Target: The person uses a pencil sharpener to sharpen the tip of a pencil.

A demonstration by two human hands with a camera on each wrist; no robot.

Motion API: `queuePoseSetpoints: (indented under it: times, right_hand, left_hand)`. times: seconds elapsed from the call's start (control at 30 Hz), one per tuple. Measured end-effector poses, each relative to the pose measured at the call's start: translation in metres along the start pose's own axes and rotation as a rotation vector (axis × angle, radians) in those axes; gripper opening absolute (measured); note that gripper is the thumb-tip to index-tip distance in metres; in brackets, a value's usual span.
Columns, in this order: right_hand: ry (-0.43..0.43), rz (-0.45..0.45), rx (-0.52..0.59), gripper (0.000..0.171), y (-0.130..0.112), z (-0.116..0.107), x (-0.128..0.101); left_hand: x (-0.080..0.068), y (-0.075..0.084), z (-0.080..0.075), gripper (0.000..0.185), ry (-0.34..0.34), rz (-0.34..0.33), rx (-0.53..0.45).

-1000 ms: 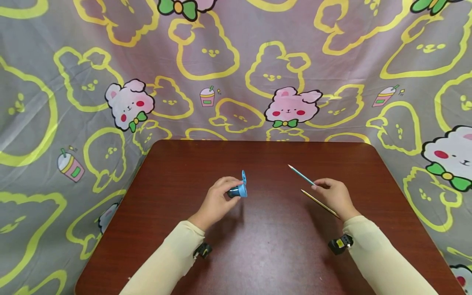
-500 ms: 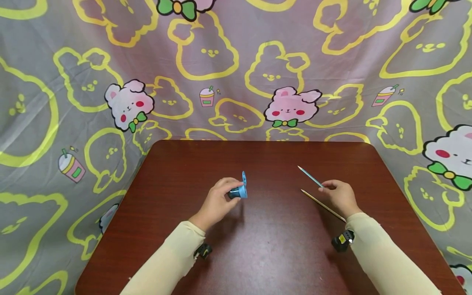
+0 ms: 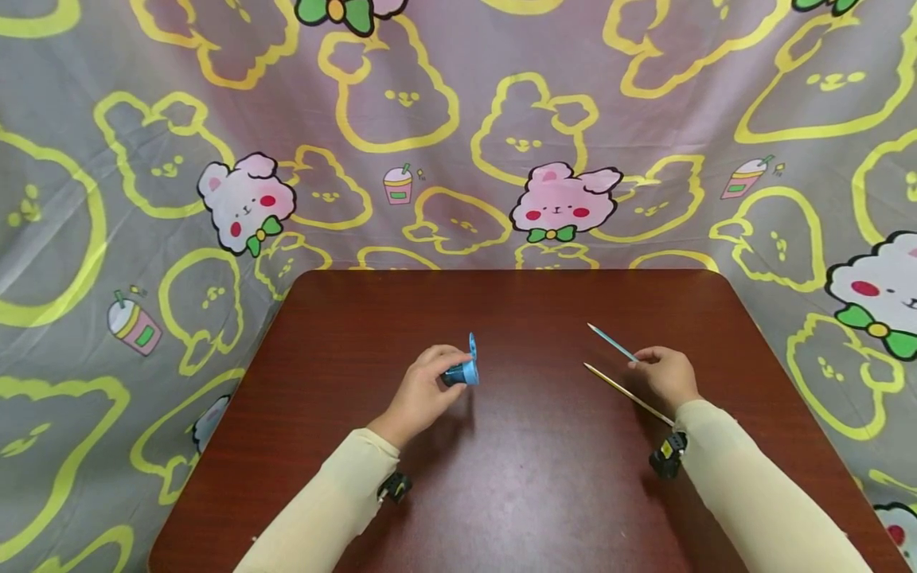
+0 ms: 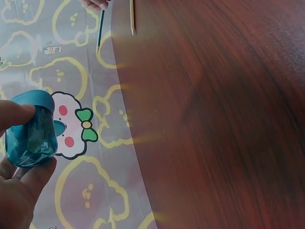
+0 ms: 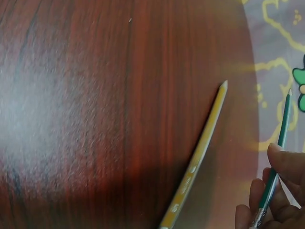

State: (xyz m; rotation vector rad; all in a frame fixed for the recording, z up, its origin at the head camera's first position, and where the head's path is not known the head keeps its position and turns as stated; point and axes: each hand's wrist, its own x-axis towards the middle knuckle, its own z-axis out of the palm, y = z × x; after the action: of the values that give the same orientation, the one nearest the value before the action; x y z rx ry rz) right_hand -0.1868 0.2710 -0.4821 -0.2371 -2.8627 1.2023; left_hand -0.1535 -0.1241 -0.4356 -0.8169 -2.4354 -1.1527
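Note:
My left hand (image 3: 424, 386) holds a small blue pencil sharpener (image 3: 470, 372) between thumb and fingers, above the table. Its light-blue lid (image 3: 473, 347) stands flipped up. The left wrist view shows the sharpener's see-through teal body (image 4: 33, 138). To the right, my right hand (image 3: 668, 377) pinches a blue-green pencil (image 3: 610, 341) near its rear part, and the sharpened tip points away to the far left. In the right wrist view this pencil (image 5: 285, 117) is raised off the table. Beside and below that hand, a yellow pencil (image 3: 625, 390) lies on the tabletop.
The brown wooden table (image 3: 530, 477) has rounded far corners. A grey curtain (image 3: 444, 72) printed with cartoon animals hangs around its back and sides. A small black wrist camera (image 3: 668, 455) sits at the right cuff, another (image 3: 394, 486) at the left.
My right hand has moved rightward with the blue-green pencil, away from the sharpener. The left hand and the sharpener have stayed nearly still. The head view has shifted slightly.

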Motion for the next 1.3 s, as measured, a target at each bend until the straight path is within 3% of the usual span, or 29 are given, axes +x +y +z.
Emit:
queuePoseSetpoints:
  times: [0.33,1.3]
  right_hand:
    - [0.028,0.068,-0.051,0.026,0.012,0.003,0.007]
    - [-0.038,0.147,-0.169,0.025,0.03,0.005,0.008]
  left_hand:
    - [0.001,0.0,0.002,0.04,-0.029,-0.024,0.013]
    - [0.002,-0.001,0.002,0.04,-0.036,-0.032,0.026]
